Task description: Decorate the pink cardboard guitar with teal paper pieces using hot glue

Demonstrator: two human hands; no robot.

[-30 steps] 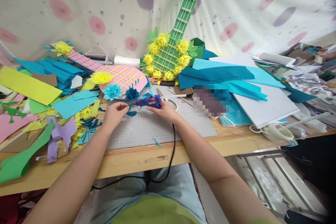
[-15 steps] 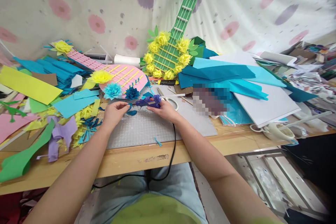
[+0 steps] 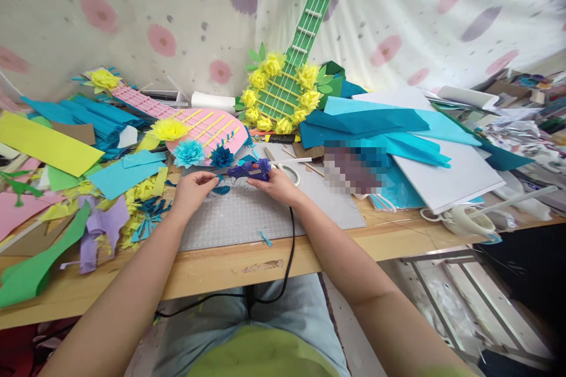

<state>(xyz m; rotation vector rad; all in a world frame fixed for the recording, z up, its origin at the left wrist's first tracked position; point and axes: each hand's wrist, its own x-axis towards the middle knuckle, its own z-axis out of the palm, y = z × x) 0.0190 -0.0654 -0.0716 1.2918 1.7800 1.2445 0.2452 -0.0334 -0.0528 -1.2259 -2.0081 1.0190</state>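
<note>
My right hand (image 3: 279, 184) is wrapped round a purple hot glue gun (image 3: 251, 170), a white glue stick (image 3: 292, 160) jutting from its back end. The gun's tip points left, close to the fingertips of my left hand (image 3: 194, 189). Those fingers are pinched on a small dark blue paper piece (image 3: 220, 177), mostly hidden. Just below it a dark blue paper petal (image 3: 221, 190) lies over the grey cutting mat (image 3: 239, 224). Behind the hands, a pink paper guitar (image 3: 212, 125) carries a yellow flower (image 3: 170, 129), a light blue flower (image 3: 189, 153) and a dark blue flower (image 3: 221, 156).
A green paper guitar (image 3: 287, 88) with yellow flowers leans at the back. Scissors (image 3: 290, 173) lie behind my right hand. Paper scraps (image 3: 106, 218) crowd the left, blue sheets (image 3: 367, 123) the right. The gun's black cord (image 3: 289, 259) hangs over the table edge (image 3: 212, 277).
The glue gun has shifted very slightly left, its tip a little closer to my left fingers. Otherwise both hands keep nearly the same pose.
</note>
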